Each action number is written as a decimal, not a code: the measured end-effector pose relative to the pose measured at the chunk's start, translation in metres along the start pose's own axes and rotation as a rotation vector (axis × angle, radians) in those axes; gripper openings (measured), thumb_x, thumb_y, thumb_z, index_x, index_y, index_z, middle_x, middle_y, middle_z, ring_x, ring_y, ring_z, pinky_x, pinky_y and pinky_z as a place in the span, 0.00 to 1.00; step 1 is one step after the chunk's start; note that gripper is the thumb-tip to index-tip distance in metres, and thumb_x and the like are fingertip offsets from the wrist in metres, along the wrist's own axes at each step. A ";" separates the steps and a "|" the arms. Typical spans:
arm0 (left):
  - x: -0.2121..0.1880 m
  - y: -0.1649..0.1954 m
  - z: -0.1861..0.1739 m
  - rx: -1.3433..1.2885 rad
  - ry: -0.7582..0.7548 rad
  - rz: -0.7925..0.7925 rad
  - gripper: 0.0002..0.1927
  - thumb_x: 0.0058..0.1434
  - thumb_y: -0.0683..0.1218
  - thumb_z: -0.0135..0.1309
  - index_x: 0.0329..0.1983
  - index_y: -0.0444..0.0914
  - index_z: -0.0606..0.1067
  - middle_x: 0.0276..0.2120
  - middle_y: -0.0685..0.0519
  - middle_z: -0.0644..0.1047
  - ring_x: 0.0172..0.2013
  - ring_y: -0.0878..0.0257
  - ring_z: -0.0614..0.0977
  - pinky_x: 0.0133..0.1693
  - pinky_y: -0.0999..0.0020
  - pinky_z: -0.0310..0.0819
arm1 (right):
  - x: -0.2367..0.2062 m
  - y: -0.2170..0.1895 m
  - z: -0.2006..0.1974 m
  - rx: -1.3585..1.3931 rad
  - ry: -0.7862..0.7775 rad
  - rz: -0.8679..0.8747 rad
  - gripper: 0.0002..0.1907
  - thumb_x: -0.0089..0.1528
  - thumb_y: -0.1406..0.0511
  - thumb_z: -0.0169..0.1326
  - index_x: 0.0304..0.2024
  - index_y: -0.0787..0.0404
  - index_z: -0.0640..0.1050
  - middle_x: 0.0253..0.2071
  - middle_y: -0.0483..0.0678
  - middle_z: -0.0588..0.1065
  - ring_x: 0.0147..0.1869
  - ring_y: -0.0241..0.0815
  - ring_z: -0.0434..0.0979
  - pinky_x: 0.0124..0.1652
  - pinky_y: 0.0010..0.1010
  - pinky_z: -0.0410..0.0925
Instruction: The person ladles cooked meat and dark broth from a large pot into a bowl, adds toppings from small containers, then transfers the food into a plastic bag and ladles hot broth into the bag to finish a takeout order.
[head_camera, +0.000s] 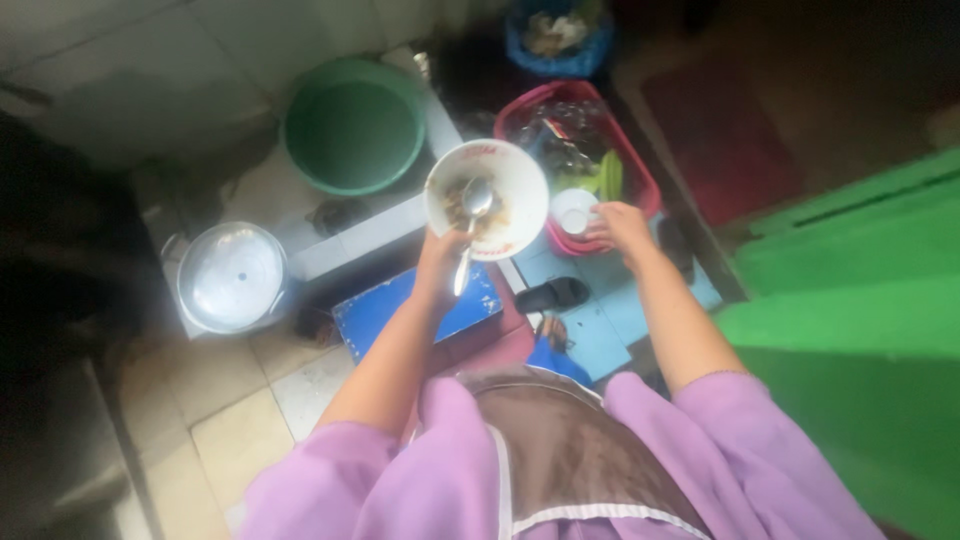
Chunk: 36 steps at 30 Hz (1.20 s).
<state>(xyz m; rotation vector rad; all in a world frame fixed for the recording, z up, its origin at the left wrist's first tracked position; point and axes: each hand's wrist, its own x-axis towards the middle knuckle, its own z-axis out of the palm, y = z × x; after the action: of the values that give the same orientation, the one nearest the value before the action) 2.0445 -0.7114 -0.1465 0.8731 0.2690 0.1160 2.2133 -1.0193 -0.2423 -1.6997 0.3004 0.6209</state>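
Left hand (440, 262) holds a white round bowl (488, 198) with brownish food scraps, fingers wrapped under its near rim and pinning a metal spoon (472, 225) whose head rests inside. Bowl hangs in the air just left of the red plastic dish basket (648, 180). Right hand (620, 226) is at the basket's near edge, fingers narrow, closed on a small white round cup (574, 211). Green plastic basin (355, 124) sits left of the basket, lidded metal pot (231, 276) further left. Looks like dish gathering mid-step; the next move likely needs a steady, level bowl so the spoon stays put.
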 end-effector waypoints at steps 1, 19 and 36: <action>0.017 -0.005 0.005 0.004 0.009 0.014 0.41 0.51 0.39 0.50 0.72 0.34 0.58 0.59 0.43 0.70 0.57 0.52 0.75 0.57 0.60 0.71 | 0.024 -0.001 -0.004 -0.011 -0.006 0.024 0.16 0.66 0.60 0.52 0.52 0.62 0.78 0.40 0.54 0.80 0.35 0.43 0.82 0.32 0.30 0.72; 0.216 -0.082 -0.050 -0.090 0.186 -0.071 0.38 0.53 0.37 0.53 0.70 0.31 0.61 0.59 0.43 0.73 0.57 0.54 0.76 0.58 0.61 0.70 | 0.334 0.035 0.048 -0.152 -0.029 0.244 0.16 0.68 0.58 0.48 0.56 0.52 0.76 0.46 0.50 0.78 0.38 0.43 0.81 0.37 0.35 0.71; 0.313 -0.247 -0.193 -0.193 0.211 -0.202 0.40 0.53 0.34 0.51 0.73 0.34 0.58 0.60 0.44 0.71 0.59 0.52 0.75 0.60 0.59 0.70 | 0.482 0.122 0.110 0.280 0.252 0.108 0.15 0.70 0.64 0.52 0.54 0.70 0.76 0.41 0.55 0.78 0.39 0.48 0.82 0.36 0.36 0.74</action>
<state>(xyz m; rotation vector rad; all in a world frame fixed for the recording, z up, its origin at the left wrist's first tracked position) 2.2890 -0.6608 -0.5130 0.6379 0.5331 0.0445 2.5202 -0.8759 -0.6222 -1.4965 0.6332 0.4198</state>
